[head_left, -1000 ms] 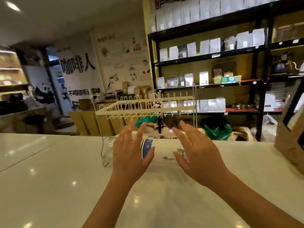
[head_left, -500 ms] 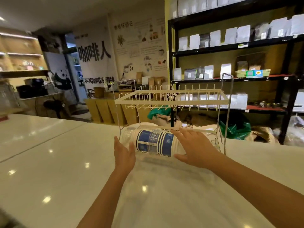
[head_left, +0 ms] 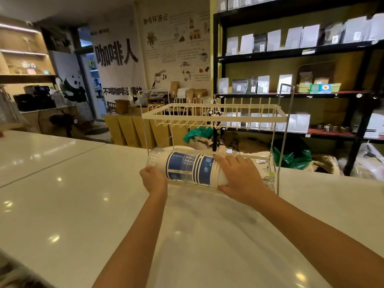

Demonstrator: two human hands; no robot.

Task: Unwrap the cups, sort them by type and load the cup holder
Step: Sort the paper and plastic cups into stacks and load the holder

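From the head camera, you have both arms stretched out over the pale glossy worktop [head_left: 62, 204] toward the wire cup holder [head_left: 214, 116], a two-tier white rack with thin metal uprights standing near the far edge. A stack of cups [head_left: 187, 167] lies on its side on the lower tier of that rack: white paper cups with blue bands and panels, nested together, with what looks like a clear ribbed plastic cup or wrap at the left end, though the blur there makes it hard to say which. Your right hand [head_left: 239, 177] is clamped over the right part of the stack, fingers curled across the top and the thumb tucked under the near side, so it is grasping the cups. Your left hand [head_left: 154, 179] is at the left end of the stack, just below and in front of the clear end; its fingers are curled away from the camera, and you cannot tell from here whether they grip the stack or only rest against it. The upper tier of the rack carries rows of upright pegs. Behind the worktop stands a black shelving unit [head_left: 291, 55] lined with white and grey pouches, a green bag [head_left: 291, 159] sits low behind the rack, and the back wall carries a poster [head_left: 116, 55] with large dark characters and a panda figure [head_left: 74, 86] to its left.
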